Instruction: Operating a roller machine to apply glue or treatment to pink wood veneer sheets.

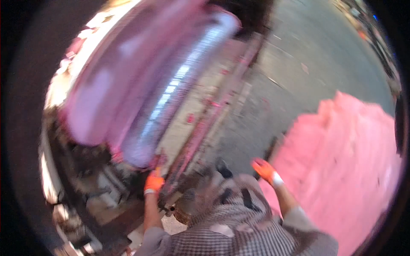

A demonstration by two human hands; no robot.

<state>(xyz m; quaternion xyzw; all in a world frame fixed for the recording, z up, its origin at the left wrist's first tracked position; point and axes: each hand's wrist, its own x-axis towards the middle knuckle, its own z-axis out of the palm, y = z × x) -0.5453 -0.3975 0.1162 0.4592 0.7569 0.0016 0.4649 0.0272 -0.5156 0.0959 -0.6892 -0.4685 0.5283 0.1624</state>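
Note:
My left hand, in an orange glove with a white cuff, is by the near end of a shiny metal roller. Motion blur smears its fingers, and I cannot tell whether a thin shape above them is held. Beside that roller lies a second large roller, covered in smooth pink-purple material. My right hand, gloved in orange too, is held out with fingers apart and nothing visible in it. It is at the left edge of a big, soft-looking, folded pink sheet pile.
A long pink-stained rail and ledge runs along the roller's right side, with pink scraps on it. Grey concrete floor stretches beyond. Dark machine parts crowd the lower left. Assorted objects line the far right.

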